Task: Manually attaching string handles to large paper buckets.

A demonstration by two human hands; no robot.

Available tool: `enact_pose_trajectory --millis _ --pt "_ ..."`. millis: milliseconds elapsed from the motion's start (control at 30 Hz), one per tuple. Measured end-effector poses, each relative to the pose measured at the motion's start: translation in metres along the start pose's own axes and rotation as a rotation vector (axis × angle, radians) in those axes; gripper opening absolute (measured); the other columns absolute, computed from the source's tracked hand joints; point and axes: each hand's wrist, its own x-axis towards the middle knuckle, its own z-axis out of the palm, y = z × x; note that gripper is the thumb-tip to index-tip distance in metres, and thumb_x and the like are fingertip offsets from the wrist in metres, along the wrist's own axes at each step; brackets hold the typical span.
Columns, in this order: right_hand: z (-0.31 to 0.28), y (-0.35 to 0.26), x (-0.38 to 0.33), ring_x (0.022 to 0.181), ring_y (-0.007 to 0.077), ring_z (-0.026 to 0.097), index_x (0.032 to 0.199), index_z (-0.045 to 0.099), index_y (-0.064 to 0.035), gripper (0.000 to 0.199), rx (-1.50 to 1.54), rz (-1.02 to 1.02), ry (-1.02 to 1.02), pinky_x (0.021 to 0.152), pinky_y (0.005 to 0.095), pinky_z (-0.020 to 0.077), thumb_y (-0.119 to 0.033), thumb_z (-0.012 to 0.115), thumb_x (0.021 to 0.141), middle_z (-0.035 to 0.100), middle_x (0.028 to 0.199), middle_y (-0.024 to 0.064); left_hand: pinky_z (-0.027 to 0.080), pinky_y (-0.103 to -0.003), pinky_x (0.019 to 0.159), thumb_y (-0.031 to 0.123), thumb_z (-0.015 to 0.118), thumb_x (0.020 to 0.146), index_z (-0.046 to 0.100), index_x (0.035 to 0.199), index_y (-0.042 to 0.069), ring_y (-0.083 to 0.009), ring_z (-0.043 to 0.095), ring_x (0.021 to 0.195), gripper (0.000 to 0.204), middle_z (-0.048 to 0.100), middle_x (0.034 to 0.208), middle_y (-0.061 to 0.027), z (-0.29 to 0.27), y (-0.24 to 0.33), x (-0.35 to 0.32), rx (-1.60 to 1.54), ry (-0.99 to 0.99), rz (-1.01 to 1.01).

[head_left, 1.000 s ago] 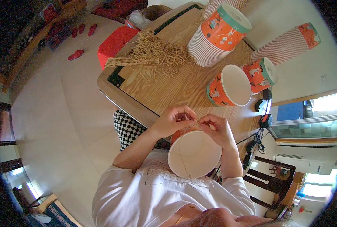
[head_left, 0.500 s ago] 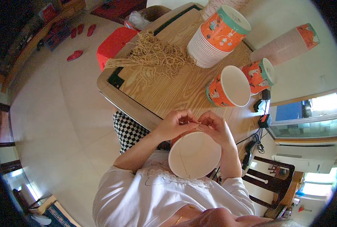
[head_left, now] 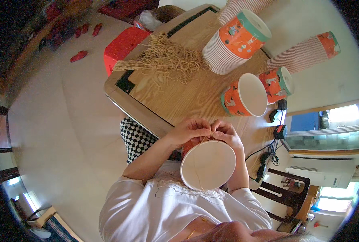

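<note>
A paper bucket (head_left: 207, 166) rests at my lap against my white shirt, its round white end toward me and some orange side showing beyond the rim. Tan string (head_left: 198, 171) runs across that end from the near rim to the far one. Just past the far rim, my left hand (head_left: 192, 131) is closed in a pinch on the string. My right hand (head_left: 227, 135) pinches it too, fingertips almost touching those of the left. Whether a knot lies between the fingertips is too small to tell.
On the wooden table (head_left: 155, 101) lie a tangled heap of tan string (head_left: 167, 58) and an orange-and-green paper bucket (head_left: 232, 97). Another bucket (head_left: 273, 84) and tall stacks of nested buckets (head_left: 225, 52) stand behind. Black cables (head_left: 273, 149) and a dark chair (head_left: 286, 195) are at right.
The fingers have shifted slightly at the far rim, and a strand of string now shows below them. The bucket has tilted a little. My view has moved slightly.
</note>
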Motion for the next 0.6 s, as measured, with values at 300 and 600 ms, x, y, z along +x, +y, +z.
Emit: enact_pose_trajectory --millis 300,600 --pt "-0.002 0.010 0.004 0.073 0.0104 0.054 0.081 0.055 -0.0062 0.010 0.147 0.005 -0.048 0.064 0.0235 0.0422 -0.010 0.063 0.078 0.059 0.081 0.0017 0.043 -0.021 0.056 0.015 0.061 0.083 0.059 0.082 0.006 -0.0076 0.054 0.062 0.010 0.060 0.073 -0.0008 -0.010 -0.004 0.001 -0.251 -0.091 -0.113" --pt "-0.004 0.016 0.006 0.072 0.0103 0.054 0.082 0.055 -0.0058 0.012 0.213 -0.035 -0.064 0.063 0.0235 0.0422 -0.011 0.065 0.077 0.058 0.081 0.0013 0.038 -0.019 0.046 0.019 0.065 0.081 0.058 0.084 0.010 -0.0064 0.052 0.057 0.011 0.059 0.071 0.0014 -0.019 -0.017 0.006 -0.322 -0.120 -0.123"
